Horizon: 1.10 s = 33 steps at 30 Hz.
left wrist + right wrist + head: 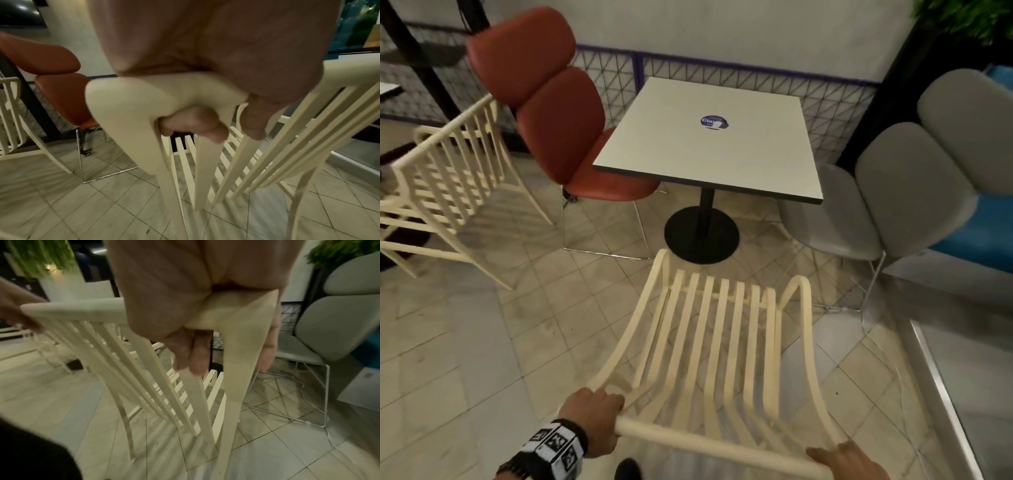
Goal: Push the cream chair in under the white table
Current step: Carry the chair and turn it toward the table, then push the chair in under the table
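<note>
Both hands grip the top rail of the cream chair (pixel 717 329): the left hand (pixel 594 419) curled round its left corner, the right hand (pixel 847 460) round the right. Its seat faces the white counter (pixel 709 140) but stands short of it, near the black pedestal base (pixel 702 234). Best pushed straight and evenly, I'd say, steering between the red chair (pixel 558 116) and grey chair (pixel 893 185).

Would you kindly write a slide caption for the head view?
Both hands, left hand and right hand, grip the cream chair top rail, facing the white table.
</note>
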Motion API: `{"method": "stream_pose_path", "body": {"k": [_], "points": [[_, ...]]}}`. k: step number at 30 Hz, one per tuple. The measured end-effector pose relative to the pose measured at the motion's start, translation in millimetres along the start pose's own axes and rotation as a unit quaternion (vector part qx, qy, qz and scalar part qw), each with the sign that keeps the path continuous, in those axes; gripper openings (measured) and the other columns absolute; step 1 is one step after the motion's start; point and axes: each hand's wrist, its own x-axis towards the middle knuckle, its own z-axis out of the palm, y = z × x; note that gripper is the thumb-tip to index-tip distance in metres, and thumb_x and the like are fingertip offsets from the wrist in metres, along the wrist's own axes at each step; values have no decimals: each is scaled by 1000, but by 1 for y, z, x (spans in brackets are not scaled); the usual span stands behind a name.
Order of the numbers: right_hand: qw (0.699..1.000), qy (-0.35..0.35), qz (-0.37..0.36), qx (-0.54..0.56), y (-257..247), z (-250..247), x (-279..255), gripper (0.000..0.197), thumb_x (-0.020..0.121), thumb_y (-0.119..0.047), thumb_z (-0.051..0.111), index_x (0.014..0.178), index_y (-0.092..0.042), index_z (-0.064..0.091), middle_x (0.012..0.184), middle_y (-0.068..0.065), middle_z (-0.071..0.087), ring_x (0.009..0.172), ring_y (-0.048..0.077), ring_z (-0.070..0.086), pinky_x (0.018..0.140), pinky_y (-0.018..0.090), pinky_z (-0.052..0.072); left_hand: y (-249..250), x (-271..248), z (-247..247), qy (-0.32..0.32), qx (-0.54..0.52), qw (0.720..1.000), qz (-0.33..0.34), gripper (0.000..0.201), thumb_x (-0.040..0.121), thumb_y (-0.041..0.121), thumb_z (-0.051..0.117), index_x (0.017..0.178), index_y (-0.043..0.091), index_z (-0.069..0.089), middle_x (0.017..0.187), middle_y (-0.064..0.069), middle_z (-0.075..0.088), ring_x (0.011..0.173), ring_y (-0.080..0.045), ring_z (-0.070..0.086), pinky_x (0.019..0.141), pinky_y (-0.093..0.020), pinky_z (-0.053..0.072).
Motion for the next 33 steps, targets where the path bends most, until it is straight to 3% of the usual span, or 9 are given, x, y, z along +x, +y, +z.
{"method": "stream_pose_path", "body": {"k": [1,3,6,12,18,23,25,27,33], "points": [[999,39,0,10,-6,-12,-7,75,41,-102,-2,104,-80,33,127,-6,39,123,26,47,107,33,40,-3,3,-4,-2,1,1000,3,41,83,45,52,123,32,50,123,-1,59,111,-26,56,95,-37,46],[998,62,19,-5,-27,-55,-18,20,71,-78,33,89,-85,29,110,-6,42,118,7,49,101,28,45,-11,10,-17,-2,7,1000,-5,39,84,39,51,122,32,52,121,-1,60,109,-26,57,93,-36,46],[998,62,16,-20,-47,-74,-8,53,81,-35,55,122,-65,40,98,-6,41,114,11,55,97,32,50,-30,26,-41,11,14,1000,-15,35,81,35,51,116,32,57,117,-1,64,107,-26,60,91,-36,48],[994,93,18,-49,-78,-123,39,50,86,-26,53,129,-50,45,105,-4,56,104,19,59,90,35,50,-77,68,-82,9,10,999,-34,36,80,37,52,116,33,56,118,-1,62,110,-25,59,92,-35,47],[991,108,10,-73,-101,-161,92,48,84,-25,60,126,-45,49,105,-5,63,100,18,60,83,35,52,-114,103,-104,-2,-11,999,-39,36,81,40,51,116,34,55,118,1,62,108,-24,59,92,-35,48],[986,123,12,-116,-94,-162,124,62,31,-26,90,88,-36,67,77,-7,62,59,15,64,43,35,51,-113,112,-101,20,-5,1000,-21,37,84,38,54,120,30,53,123,-1,55,102,-25,62,88,-37,49],[987,95,-25,-130,-117,-174,118,63,46,-26,86,104,-37,65,106,-5,60,77,17,68,56,38,59,-105,114,-101,27,-5,1000,16,43,84,36,57,126,32,50,128,0,48,106,-26,59,91,-41,47],[992,68,-41,-93,-131,-181,119,56,76,-18,69,124,-40,52,129,-10,48,108,19,59,85,39,58,-98,118,-104,13,-7,998,60,42,87,31,55,128,34,48,126,2,53,110,-26,57,93,-43,45],[996,35,-17,-74,-146,-203,121,41,95,-20,48,133,-36,45,121,-6,54,117,17,55,102,34,47,-101,128,-116,-66,-1,993,99,50,88,30,50,136,34,37,127,-10,57,118,-32,51,97,-47,40]]}}
